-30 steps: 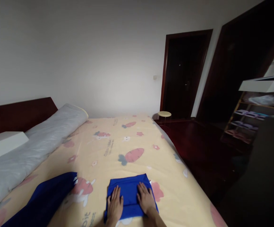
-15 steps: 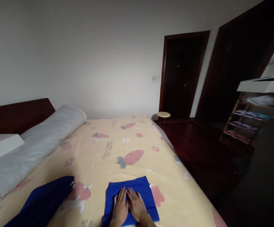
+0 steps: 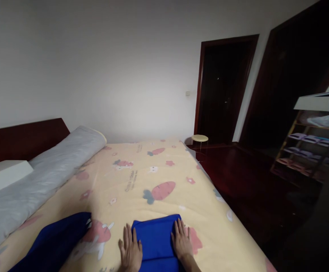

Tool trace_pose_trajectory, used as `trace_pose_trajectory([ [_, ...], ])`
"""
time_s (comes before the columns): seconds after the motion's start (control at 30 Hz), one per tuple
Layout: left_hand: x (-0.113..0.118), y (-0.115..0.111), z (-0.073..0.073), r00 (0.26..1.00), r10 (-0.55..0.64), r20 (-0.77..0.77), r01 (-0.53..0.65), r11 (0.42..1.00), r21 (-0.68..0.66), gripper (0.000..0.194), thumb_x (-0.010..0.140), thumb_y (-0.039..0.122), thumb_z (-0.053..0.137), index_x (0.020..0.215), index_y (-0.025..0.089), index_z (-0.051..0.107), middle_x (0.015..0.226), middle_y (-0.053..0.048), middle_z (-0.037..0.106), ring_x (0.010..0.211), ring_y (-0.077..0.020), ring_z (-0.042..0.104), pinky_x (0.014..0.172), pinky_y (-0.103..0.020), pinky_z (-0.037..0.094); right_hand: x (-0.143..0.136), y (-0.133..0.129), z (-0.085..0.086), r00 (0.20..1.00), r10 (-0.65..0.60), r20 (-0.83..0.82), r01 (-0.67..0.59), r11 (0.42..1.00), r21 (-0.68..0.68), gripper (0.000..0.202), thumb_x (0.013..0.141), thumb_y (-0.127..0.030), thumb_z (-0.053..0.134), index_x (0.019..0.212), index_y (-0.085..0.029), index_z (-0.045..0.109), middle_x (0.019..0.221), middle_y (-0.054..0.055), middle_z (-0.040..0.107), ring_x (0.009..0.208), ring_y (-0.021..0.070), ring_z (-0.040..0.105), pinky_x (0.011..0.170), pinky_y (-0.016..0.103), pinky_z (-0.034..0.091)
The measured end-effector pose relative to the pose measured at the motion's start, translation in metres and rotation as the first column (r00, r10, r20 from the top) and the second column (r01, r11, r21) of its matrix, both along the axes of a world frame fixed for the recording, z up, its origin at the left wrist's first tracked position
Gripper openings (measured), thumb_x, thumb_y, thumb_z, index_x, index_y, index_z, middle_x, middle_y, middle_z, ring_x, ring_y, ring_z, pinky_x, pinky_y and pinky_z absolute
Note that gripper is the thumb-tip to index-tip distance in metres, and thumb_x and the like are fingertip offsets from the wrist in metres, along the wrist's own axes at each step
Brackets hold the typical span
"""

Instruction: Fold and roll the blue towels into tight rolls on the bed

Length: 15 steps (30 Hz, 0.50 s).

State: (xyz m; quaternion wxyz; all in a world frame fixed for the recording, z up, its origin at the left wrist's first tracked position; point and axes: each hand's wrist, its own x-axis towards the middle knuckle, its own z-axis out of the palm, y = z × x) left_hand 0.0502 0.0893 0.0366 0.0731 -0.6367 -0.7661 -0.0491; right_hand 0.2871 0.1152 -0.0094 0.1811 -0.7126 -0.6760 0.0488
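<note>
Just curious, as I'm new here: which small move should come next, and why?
Perhaps slide the left hand inward onto the folded blue cloth: that hand is mostly over the patterned sheet, while the right hand overlaps the cloth's edge.

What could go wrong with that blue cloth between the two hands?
The left hand and right hand lie at opposite edges of the blue cloth, so pushing inward might wrinkle it. A crease runs across it, so a fold could perhaps slip open. Another dark blue cloth lies to the left on the bed; an arm might bump it.
</note>
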Motion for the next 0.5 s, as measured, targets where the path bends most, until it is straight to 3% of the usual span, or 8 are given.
trace_pose_trajectory([
  [0.07,0.015,0.002,0.003,0.985,-0.169,0.040,0.169,0.986,0.004,0.062,0.087,0.014,0.031,0.149,0.021,0.032,0.159,-0.007,0.027,0.149,-0.0230,0.022,0.119,-0.054,0.021,-0.016,-0.001,0.005,0.996,0.091,-0.021,-0.090,0.996,0.027,0.053,0.095,-0.037,0.035,0.144,-0.019,0.047,0.153,0.010,0.037,0.143,0.0296,0.032,0.116,0.054,0.026],
  [0.13,0.031,0.005,0.004,0.938,-0.316,0.143,0.329,0.941,-0.079,0.066,0.085,0.012,0.031,0.149,0.023,0.030,0.159,-0.003,0.028,0.148,-0.0200,0.025,0.119,-0.048,0.026,-0.035,-0.003,0.014,0.965,0.249,-0.075,-0.249,0.968,0.013,0.053,0.095,-0.034,0.036,0.147,-0.024,0.042,0.154,0.006,0.035,0.144,0.0269,0.030,0.117,0.051,0.026],
  [0.23,0.041,0.013,0.005,0.916,-0.320,0.240,0.364,0.915,-0.171,0.064,0.086,0.018,0.032,0.149,0.026,0.031,0.159,0.000,0.028,0.147,-0.0187,0.027,0.118,-0.043,0.029,-0.049,-0.005,0.023,0.899,0.412,-0.146,-0.423,0.905,-0.049,0.055,0.093,-0.036,0.041,0.148,-0.031,0.038,0.154,0.002,0.033,0.143,0.0265,0.032,0.116,0.049,0.029],
  [0.3,0.031,0.018,0.004,0.947,-0.233,0.220,0.277,0.940,-0.200,0.060,0.089,0.025,0.031,0.149,0.026,0.031,0.159,-0.001,0.028,0.147,-0.0198,0.027,0.118,-0.045,0.028,-0.041,-0.003,0.024,0.914,0.380,-0.142,-0.393,0.916,-0.079,0.055,0.091,-0.036,0.045,0.146,-0.032,0.042,0.153,0.002,0.034,0.142,0.0283,0.033,0.116,0.050,0.030],
  [0.37,0.011,0.022,0.003,0.974,-0.146,0.172,0.182,0.959,-0.215,0.058,0.092,0.032,0.027,0.150,0.026,0.029,0.159,-0.002,0.027,0.147,-0.0206,0.027,0.118,-0.049,0.026,-0.021,0.001,0.022,0.962,0.248,-0.113,-0.258,0.962,-0.088,0.054,0.091,-0.037,0.044,0.144,-0.030,0.045,0.153,0.004,0.035,0.142,0.0302,0.033,0.115,0.053,0.030],
  [0.43,-0.010,0.023,0.002,0.983,-0.113,0.143,0.143,0.964,-0.222,0.058,0.093,0.037,0.026,0.150,0.027,0.027,0.159,-0.002,0.025,0.147,-0.0207,0.026,0.117,-0.052,0.025,0.002,0.004,0.021,0.990,0.113,-0.085,-0.121,0.988,-0.098,0.055,0.093,-0.042,0.039,0.145,-0.026,0.045,0.153,0.007,0.035,0.142,0.0309,0.031,0.115,0.056,0.028],
  [0.5,-0.023,0.024,0.003,0.985,-0.117,0.124,0.144,0.961,-0.237,0.059,0.093,0.042,0.027,0.150,0.027,0.025,0.160,-0.002,0.024,0.148,-0.0206,0.026,0.117,-0.052,0.024,0.018,0.007,0.022,0.996,0.060,-0.066,-0.068,0.989,-0.129,0.058,0.095,-0.047,0.034,0.146,-0.022,0.042,0.154,0.009,0.032,0.144,0.0299,0.029,0.115,0.056,0.027],
])
